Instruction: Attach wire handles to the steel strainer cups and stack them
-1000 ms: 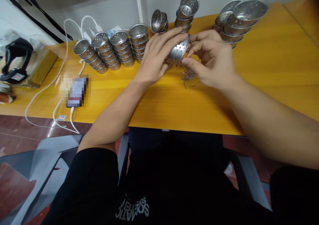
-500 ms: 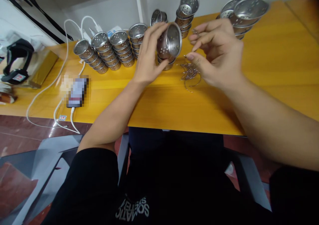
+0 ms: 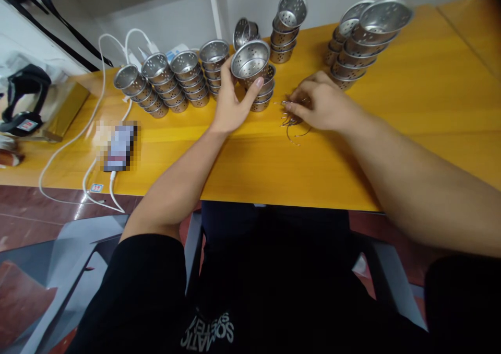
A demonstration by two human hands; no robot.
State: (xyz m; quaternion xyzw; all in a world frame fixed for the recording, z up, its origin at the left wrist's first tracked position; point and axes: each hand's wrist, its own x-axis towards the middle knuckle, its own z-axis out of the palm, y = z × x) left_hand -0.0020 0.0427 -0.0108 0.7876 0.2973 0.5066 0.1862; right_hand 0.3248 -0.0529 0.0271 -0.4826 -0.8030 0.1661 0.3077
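Note:
A perforated metal cup (image 3: 250, 61) is in my left hand (image 3: 230, 101), with the fingers behind it and the thumb along its near side. Its open rim tips up toward me, just above a short stack of similar cups (image 3: 263, 98). To the right, my right hand (image 3: 317, 101) is down at a small tangle of thin curved metal wires (image 3: 293, 127). Thumb and fingers close together on wire there, and the hand covers much of the tangle. How many wires are between the fingertips is hidden.
Several stacks of perforated cups (image 3: 186, 77) line the back of the yellow table (image 3: 250, 166), with taller leaning stacks (image 3: 364, 46) at the right. A phone (image 3: 120, 148) on a white cable lies at left, near a box (image 3: 66, 114) with a black strapped device.
My right hand has come down from beside the cup onto the wires. My left hand has turned the cup more upright and moved it slightly left.

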